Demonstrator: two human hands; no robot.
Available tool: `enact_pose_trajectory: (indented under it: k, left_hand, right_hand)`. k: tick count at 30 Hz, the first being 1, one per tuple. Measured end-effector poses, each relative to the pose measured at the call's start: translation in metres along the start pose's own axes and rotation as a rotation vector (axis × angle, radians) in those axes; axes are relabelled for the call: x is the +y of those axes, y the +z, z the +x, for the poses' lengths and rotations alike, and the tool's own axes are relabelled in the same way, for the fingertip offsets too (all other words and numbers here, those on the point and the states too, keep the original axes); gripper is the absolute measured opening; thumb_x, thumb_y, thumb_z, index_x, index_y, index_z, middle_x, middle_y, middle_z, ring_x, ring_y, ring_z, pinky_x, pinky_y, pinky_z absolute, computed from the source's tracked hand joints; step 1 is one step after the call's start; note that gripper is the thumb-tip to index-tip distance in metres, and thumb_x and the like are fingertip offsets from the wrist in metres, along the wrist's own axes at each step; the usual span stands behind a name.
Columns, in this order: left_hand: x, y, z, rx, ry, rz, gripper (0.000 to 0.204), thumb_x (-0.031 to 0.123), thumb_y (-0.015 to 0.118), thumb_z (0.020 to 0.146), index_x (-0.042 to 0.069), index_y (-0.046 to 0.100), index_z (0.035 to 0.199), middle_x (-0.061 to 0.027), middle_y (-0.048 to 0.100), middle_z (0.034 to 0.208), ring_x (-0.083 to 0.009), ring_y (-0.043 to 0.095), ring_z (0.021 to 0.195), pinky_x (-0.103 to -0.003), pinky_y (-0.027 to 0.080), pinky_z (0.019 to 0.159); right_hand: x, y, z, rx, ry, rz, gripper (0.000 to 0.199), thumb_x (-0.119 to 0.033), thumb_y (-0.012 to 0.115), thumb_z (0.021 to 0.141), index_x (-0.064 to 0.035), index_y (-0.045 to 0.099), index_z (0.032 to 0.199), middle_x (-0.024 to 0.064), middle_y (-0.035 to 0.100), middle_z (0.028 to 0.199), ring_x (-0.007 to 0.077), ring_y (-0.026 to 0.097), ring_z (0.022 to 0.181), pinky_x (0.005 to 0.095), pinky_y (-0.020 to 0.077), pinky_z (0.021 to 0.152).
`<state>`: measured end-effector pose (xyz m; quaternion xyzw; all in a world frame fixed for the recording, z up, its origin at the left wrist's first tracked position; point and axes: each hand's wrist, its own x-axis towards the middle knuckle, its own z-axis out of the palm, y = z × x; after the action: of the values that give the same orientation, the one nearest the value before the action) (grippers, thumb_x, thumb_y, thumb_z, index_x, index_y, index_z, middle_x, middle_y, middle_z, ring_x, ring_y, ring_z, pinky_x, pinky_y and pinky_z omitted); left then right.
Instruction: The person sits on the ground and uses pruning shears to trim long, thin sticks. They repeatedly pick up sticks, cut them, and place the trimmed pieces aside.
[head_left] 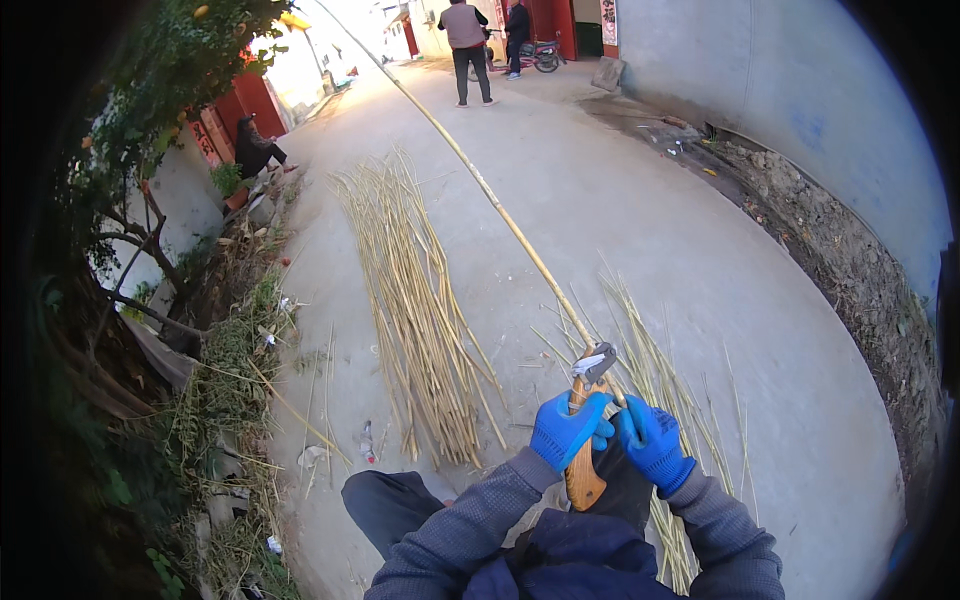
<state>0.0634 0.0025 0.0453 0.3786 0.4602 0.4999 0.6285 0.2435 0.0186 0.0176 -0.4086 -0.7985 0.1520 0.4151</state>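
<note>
My left hand [568, 430], in a blue glove, is closed round the wooden handle of a cutting tool like pruning shears [584, 484]. Its grey metal head points up and away from me. A long pale cane [478, 178] slants from the tool's head far up the road to the top edge. Close beside the left, my gloved right hand [652, 446] pinches the cane's near end just past the metal jaws. Whether the blades touch the cane cannot be made out. Both hands are above my lap.
A bundle of dry canes [415, 310] lies left of centre on the concrete road [690, 230]. Thinner stalks [660, 370] are strewn at the right. Weeds [225, 410] and a tree border the left; a pale wall [780, 70] runs along the right. People stand and sit farther off.
</note>
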Motion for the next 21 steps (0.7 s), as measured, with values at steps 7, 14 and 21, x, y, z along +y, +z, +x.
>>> enact_pose_trajectory:
  k: [7,14,21]
  left_hand:
    - [0.114,-0.095,0.044,0.341,0.184,-0.050,0.035,0.025,0.064,0.093,-0.004,0.062,0.112,-0.0146,0.067,0.083,-0.0202,0.066,0.066,-0.030,0.057,0.058]
    - [0.165,-0.141,0.076,0.235,0.313,-0.078,0.039,0.027,0.065,0.092,-0.004,0.059,0.116,-0.0118,0.066,0.095,-0.0178,0.065,0.073,-0.030,0.057,0.060]
    - [0.112,-0.018,0.028,0.187,0.156,0.024,0.038,0.027,0.063,0.094,-0.006,0.061,0.114,-0.0132,0.066,0.082,-0.0194,0.066,0.066,-0.031,0.059,0.057]
  right_hand:
    - [0.012,-0.045,-0.130,-0.242,-0.023,-0.200,0.024,-0.007,0.067,0.078,-0.0019,0.061,0.101,0.0123,0.056,0.061,0.0325,0.056,0.054,0.0446,0.0408,0.050]
    - [0.018,-0.118,-0.243,-0.235,0.109,-0.217,0.023,-0.010,0.065,0.079,-0.0056,0.064,0.101,0.0120,0.060,0.067,0.0344,0.058,0.059,0.0466,0.0423,0.053]
    - [-0.026,-0.112,-0.112,-0.456,0.755,0.460,0.037,-0.019,0.063,0.090,-0.0020,0.060,0.123,0.0098,0.060,0.069,0.0168,0.063,0.060,0.0319,0.0502,0.058]
